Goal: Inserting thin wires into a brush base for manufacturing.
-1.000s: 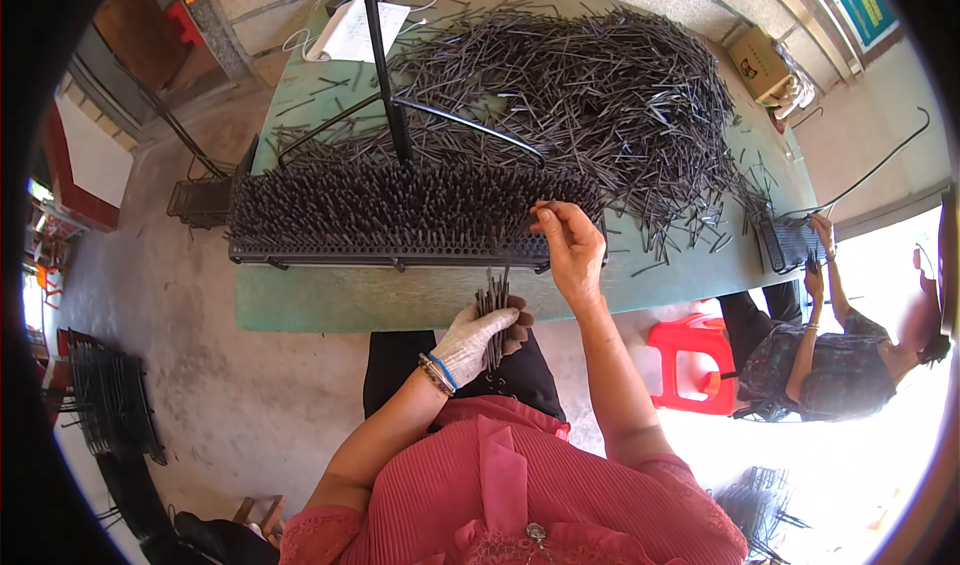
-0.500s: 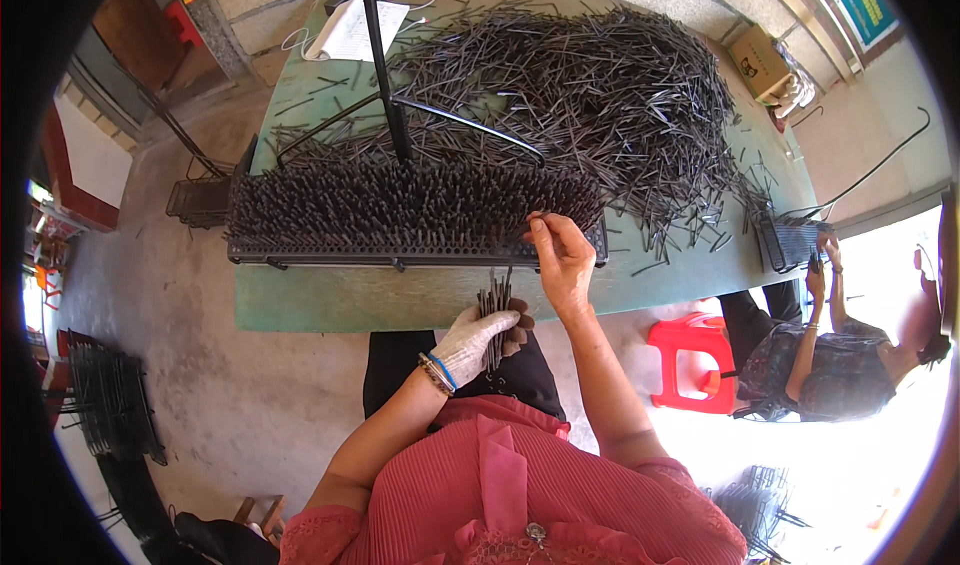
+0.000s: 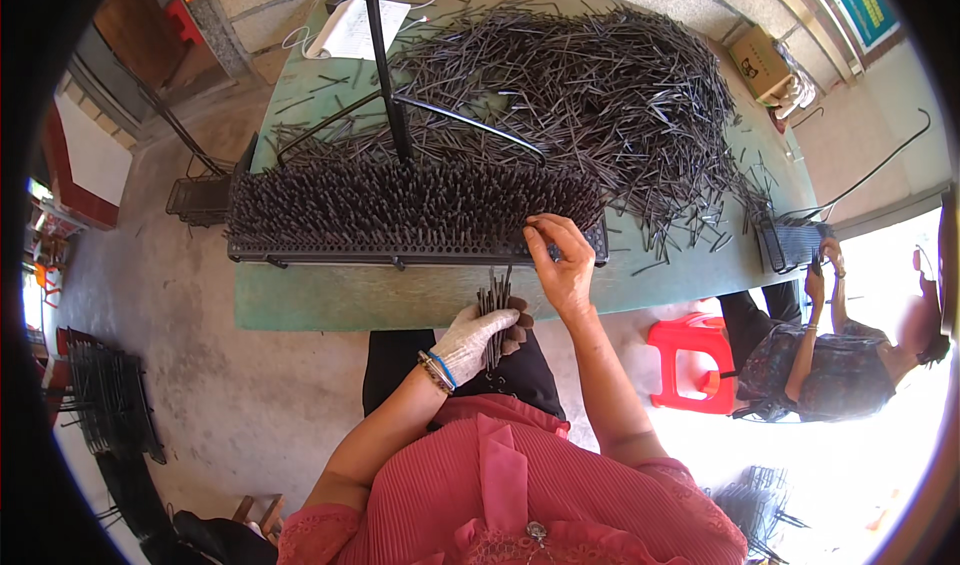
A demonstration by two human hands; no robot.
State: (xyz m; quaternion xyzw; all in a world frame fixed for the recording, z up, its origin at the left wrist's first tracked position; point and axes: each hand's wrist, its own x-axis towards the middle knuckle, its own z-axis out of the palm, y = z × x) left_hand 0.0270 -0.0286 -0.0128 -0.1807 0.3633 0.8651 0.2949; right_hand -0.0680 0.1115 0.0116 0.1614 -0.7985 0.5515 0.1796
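In the head camera's view, a person in a pink top worked at a green table [image 3: 330, 310], the left hand [image 3: 472, 339], in a pale glove, closed around a bundle of thin dark rods [image 3: 496, 310] held roughly upright just off the table's near edge. The bare right hand [image 3: 566, 267] reached over the right part of a long black rack [image 3: 345, 258], its thumb and forefinger drawn together at the rods there; whether a rod was between the fingertips could not be told. Dark rods bristled from the rack in a dense mass, with a row of bare holes along its front. Behind it lay a large loose heap of rods [image 3: 640, 85], near a sheet of white paper [image 3: 358, 30]. At right, beside a red stool [image 3: 695, 350], another person [image 3: 845, 375] held both hands at a smaller dark rack [image 3: 792, 245].
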